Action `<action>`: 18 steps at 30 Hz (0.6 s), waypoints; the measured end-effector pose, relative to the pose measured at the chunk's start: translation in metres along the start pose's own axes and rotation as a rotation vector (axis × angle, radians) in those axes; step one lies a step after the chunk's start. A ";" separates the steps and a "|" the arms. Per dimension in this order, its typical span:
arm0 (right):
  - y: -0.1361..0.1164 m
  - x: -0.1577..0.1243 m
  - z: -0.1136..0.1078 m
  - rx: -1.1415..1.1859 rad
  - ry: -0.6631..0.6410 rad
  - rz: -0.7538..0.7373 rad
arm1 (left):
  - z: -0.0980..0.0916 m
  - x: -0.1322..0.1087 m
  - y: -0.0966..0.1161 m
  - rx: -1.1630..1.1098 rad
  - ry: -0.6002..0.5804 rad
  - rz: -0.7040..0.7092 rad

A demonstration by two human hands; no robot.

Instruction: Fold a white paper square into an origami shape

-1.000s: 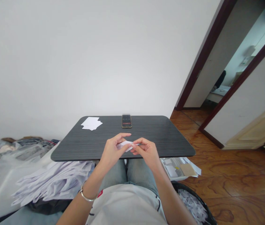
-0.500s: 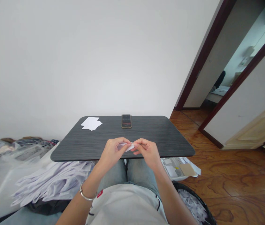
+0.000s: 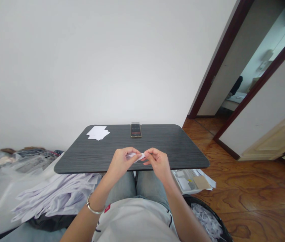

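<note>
Above the near edge of a dark wood-grain table [image 3: 89,158], both of my hands pinch one small piece of folded white paper [image 3: 139,157]. My left hand [image 3: 122,163] grips its left part between thumb and fingers, with some of the paper hidden behind the thumb. At the right end, the thumb and forefinger of my right hand [image 3: 157,163] close on the tip; its other fingers curl below. A few loose white paper sheets [image 3: 97,132] lie overlapping at the table's far left.
A phone [image 3: 135,130] lies at the table's back edge by the wall. Folded white cloth [image 3: 59,195] is piled at the left. To the right are a tray of papers [image 3: 191,191] and a black bag [image 3: 221,218] of white scraps.
The paper has turned slightly in my fingers, and its visible part looks a little longer and flatter. Both hands have barely shifted and keep their pinch.
</note>
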State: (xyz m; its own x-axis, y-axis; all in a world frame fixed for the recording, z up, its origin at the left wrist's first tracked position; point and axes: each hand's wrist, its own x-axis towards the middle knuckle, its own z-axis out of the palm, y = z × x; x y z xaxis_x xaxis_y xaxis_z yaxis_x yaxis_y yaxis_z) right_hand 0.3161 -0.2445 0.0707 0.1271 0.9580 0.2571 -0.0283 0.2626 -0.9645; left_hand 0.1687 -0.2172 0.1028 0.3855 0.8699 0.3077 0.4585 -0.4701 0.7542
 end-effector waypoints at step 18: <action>0.003 0.002 0.001 0.090 -0.007 0.046 | 0.003 0.004 -0.010 -0.167 -0.006 -0.101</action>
State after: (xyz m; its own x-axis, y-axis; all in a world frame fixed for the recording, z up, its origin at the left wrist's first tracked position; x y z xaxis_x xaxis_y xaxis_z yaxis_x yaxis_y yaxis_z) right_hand 0.3157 -0.2414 0.0689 0.1165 0.9700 0.2135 -0.1225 0.2274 -0.9661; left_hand 0.1685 -0.2091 0.0945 0.3489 0.9103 0.2227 0.3560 -0.3486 0.8670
